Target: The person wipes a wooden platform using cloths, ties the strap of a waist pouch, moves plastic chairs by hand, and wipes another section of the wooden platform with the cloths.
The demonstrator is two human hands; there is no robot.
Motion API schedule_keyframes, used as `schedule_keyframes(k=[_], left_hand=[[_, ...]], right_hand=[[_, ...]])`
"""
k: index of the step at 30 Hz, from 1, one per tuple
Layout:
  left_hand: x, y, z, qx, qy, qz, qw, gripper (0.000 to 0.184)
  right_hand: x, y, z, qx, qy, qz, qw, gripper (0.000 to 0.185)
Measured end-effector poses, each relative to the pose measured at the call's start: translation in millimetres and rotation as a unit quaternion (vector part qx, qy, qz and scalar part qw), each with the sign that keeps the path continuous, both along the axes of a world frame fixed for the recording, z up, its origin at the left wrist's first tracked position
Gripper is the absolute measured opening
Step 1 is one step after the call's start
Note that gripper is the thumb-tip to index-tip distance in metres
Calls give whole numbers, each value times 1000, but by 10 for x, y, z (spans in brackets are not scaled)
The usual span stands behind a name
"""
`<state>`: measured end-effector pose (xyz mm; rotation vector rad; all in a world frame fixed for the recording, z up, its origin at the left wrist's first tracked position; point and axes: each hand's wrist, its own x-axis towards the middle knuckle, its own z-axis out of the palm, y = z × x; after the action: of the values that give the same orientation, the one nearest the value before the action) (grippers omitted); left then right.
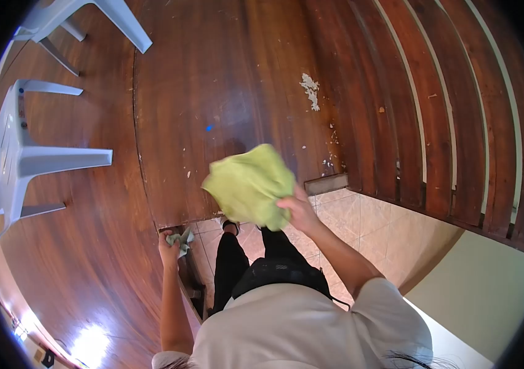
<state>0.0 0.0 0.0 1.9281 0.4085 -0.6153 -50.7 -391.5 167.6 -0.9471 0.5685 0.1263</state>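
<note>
My right hand (299, 213) is closed on one edge of a yellow-green cloth (251, 184), which spreads out in the air in front of my legs and is slightly blurred. At the corner of the brown wooden surface (212, 80), my left hand (168, 248) has its fingers curled around a crumpled pale green-white piece (183, 242); whether that is paper or fabric I cannot tell. Flaky whitish patches (310, 92) and small bits mark the wood beyond the cloth. A small blue spot (209, 128) shows near its middle.
White plastic chairs (22, 154) stand on the left. Dark wooden slats (409, 98) with gaps run along the right. Light floor tiles (342, 224) lie around my feet, below the wooden edge. A pale panel (477, 295) is at lower right.
</note>
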Motion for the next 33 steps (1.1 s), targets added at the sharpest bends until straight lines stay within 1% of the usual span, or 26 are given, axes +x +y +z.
schedule_keyframes(k=[2, 3, 5, 6, 7, 8, 9, 10, 11, 12, 15, 16, 18, 19, 21, 23, 24, 25, 26, 27, 28, 29, 30, 31, 32, 33], left_hand=[[17, 9, -56, 10, 8, -24, 1000, 33], [-158, 10, 70, 17, 31, -24, 999, 33], [34, -146, 30, 0, 71, -11, 997, 33], [74, -102, -182, -33, 54, -18, 998, 35], [101, -64, -395, -34, 52, -19, 998, 35], [154, -29, -581, -10, 42, -92, 995, 37], [223, -43, -682, 15, 30, -164, 986, 38], [331, -211, -500, 15, 25, -161, 987, 38], [489, -527, -54, -40, 62, -148, 986, 37], [617, -752, 192, -94, 100, -134, 981, 37], [820, -940, -42, -129, 32, -177, 975, 34], [902, -1017, -51, -126, 27, -173, 977, 34], [1064, -1159, -59, -62, 77, -198, 975, 30], [1135, -1162, -207, -59, 75, -196, 976, 30], [1236, -1160, -534, -45, -40, -246, 967, 29], [1481, -1307, -360, -86, -37, -271, 958, 34], [1639, -1357, -425, -131, 13, -239, 962, 38], [1810, -1377, -501, -174, 61, -203, 962, 42], [1973, -1465, -495, -155, 6, -155, 976, 44], [2098, -1582, -446, -134, -52, -109, 984, 47], [2161, -1665, -425, -124, -48, -105, 985, 47], [2236, -1778, -416, 53, -213, -109, 970, 51], [2283, -1881, -439, 225, -366, -107, 897, 54], [2229, -1949, -549, 225, -367, -106, 896, 54], [2111, -1991, -680, 263, -382, -143, 874, 55], [2029, -2015, -804, 298, -399, -179, 849, 56]], right_hand=[[-267, 14, 308, -18, -6, -79, 997, 70], [-459, 5, 513, -15, 25, -113, 993, 68], [-560, -45, 586, -86, 28, -183, 979, 66], [-594, -56, 561, -87, 22, -184, 979, 66], [-636, -69, 540, -125, 16, -249, 960, 65], [-646, -96, 501, -160, 9, -311, 937, 65], [-633, -147, 429, -159, 5, -311, 937, 65], [-608, -215, 311, -199, 16, -353, 914, 64], [-584, -294, 157, -236, 27, -395, 887, 63], [-605, -423, -72, -232, 29, -401, 886, 70], [-571, -781, -803, -205, 31, -472, 857, 66], [-540, -893, -1020, -200, 28, -469, 860, 66], [-471, -1080, -1379, -136, 75, -534, 831, 50], [-412, -1177, -1493, -133, 74, -532, 833, 50], [-274, -1364, -1700, -135, 75, -542, 826, 51], [-38, -1528, -1626, -153, 103, -536, 824, 48], [11, -1674, -1707, -165, 101, -500, 844, 49], [13, -1882, -1895, -113, 68, -486, 864, 44], [100, -1967, -1806, -43, -1, -402, 915, 37], [232, -2030, -1758, -31, 16, -366, 930, 31], [231, -2127, -1953, -167, 125, -317, 925, 35], [245, -2198, -2133, -301, 224, -258, 890, 39], [297, -2126, -2190, -299, 222, -255, 892, 39], [307, -1985, -2206, -541, 253, -142, 789, 45], [325, -1849, -2214, -739, 263, -21, 620, 51], [309, -1756, -2352, -741, 261, -29, 618, 51]])
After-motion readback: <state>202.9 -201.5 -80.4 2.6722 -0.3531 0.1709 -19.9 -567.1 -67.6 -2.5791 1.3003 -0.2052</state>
